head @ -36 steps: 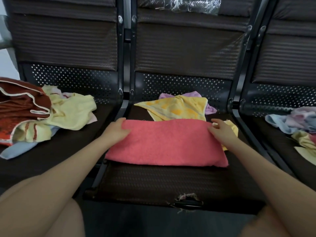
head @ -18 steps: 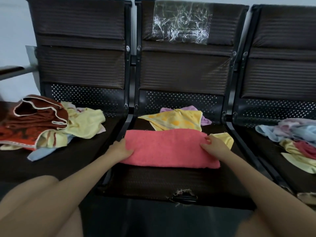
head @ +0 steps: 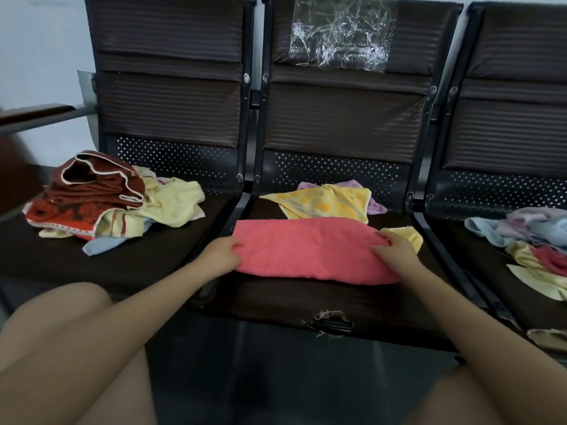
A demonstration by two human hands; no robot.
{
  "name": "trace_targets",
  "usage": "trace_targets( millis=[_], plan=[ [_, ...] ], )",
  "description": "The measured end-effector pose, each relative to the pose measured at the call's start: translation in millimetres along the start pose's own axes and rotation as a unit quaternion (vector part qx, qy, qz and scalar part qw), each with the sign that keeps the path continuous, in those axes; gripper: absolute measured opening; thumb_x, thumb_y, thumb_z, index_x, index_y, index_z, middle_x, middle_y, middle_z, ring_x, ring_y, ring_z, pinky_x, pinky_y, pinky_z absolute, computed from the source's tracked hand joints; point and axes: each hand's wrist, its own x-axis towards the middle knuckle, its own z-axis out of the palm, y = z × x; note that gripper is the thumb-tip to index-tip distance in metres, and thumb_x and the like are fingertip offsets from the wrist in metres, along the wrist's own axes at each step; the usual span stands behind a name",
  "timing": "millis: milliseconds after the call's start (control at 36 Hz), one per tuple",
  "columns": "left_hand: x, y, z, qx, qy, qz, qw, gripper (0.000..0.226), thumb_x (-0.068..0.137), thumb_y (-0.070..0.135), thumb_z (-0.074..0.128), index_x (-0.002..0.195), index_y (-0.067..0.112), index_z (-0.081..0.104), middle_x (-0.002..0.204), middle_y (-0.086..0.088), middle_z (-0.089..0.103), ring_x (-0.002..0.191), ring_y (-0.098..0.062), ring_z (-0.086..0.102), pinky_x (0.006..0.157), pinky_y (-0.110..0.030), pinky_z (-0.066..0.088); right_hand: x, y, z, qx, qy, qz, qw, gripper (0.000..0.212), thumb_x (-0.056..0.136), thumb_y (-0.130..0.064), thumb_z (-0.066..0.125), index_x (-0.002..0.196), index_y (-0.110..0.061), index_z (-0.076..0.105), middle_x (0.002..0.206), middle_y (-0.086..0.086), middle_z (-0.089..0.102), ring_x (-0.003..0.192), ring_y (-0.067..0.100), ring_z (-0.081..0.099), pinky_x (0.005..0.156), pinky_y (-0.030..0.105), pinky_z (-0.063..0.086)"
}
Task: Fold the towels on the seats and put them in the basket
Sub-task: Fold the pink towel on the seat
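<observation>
While both hands hold its short ends, the pink towel [head: 310, 248] lies across the middle seat [head: 306, 305] as a long folded band, its terry surface dotted and fairly smooth, its near edge rounded and slightly lifted. The left hand [head: 221, 252] pinches the left end between thumb and fingers; the right hand [head: 394, 248] curls over the right end, seemingly gripping it, though its fingertips are hard to make out. Just behind the pink towel lies a crumpled yellow towel [head: 322, 204] with orange patches, over a lilac one [head: 376, 207]. A heap of red, brown and pale yellow towels [head: 107, 197] sits on the left seat, and pale blue, yellow and red towels [head: 527, 240] on the right seat.
</observation>
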Motion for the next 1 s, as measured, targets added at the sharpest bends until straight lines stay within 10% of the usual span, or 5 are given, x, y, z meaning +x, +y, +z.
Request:
trace_targets(
  millis=[222,417,722,889,1000],
  plan=[
    [-24.3,-0.1,-15.4,-0.006,-0.146,-0.036,0.989,0.06,0.09,0.012,0.06,0.145,0.023,0.04,0.114,-0.007,0.05,0.065,-0.011,0.049,0.044,-0.014,0.039,-5.6,-4.0,-17.7,0.128,-0.026,0.028,0.991,0.049,0.087,-0.009,0.058,0.135,-0.019,0.056,0.13,0.008,0.051,0.104,0.02,0.049,0.079,0.029,0.041],
    [-16.9,-14.9,-12.6,0.116,-0.052,-0.007,0.992,0.063,0.091,0.036,0.058,0.148,0.023,0.034,0.135,-0.013,0.039,0.116,-0.026,0.051,0.095,-0.032,0.046,-4.5,-2.4,-8.0,0.107,-0.021,0.016,0.994,0.046,0.09,-0.015,0.06,0.136,-0.011,0.054,0.15,0.009,0.039,0.132,0.027,0.041,0.103,0.036,0.037],
    [-14.0,2.2,-0.6,0.073,0.051,0.095,0.991,0.044,0.091,0.022,0.057,0.135,0.019,0.054,0.131,-0.011,0.047,0.117,-0.024,0.051,0.098,-0.03,0.044,-8.3,-50.4,22.0,0.06,0.031,-0.097,0.993,0.057,0.087,-0.005,0.051,0.142,-0.016,0.047,0.145,0.004,0.048,0.129,0.022,0.047,0.104,0.038,0.044],
    [-11.6,17.6,9.0,0.038,0.054,0.119,0.991,0.04,0.091,0.022,0.057,0.132,0.022,0.056,0.132,-0.007,0.049,0.124,-0.021,0.047,0.104,-0.029,0.038,-12.0,-73.6,44.9,0.083,-0.053,-0.153,0.983,0.052,0.09,-0.008,0.056,0.139,-0.025,0.052,0.124,-0.012,0.055,0.1,-0.003,0.053,0.076,0.002,0.037],
    [-7.2,24.5,14.9,0.034,0.044,0.121,0.991,0.038,0.092,0.024,0.058,0.13,0.022,0.057,0.134,-0.004,0.049,0.121,-0.017,0.05,0.102,-0.029,0.041,-15.3,-74.5,57.3,-0.002,-0.209,-0.195,0.958,0.054,0.09,-0.011,0.06,0.138,-0.033,0.048,0.126,-0.008,0.056,0.101,0.005,0.053,0.077,0.015,0.045]
  ],
)
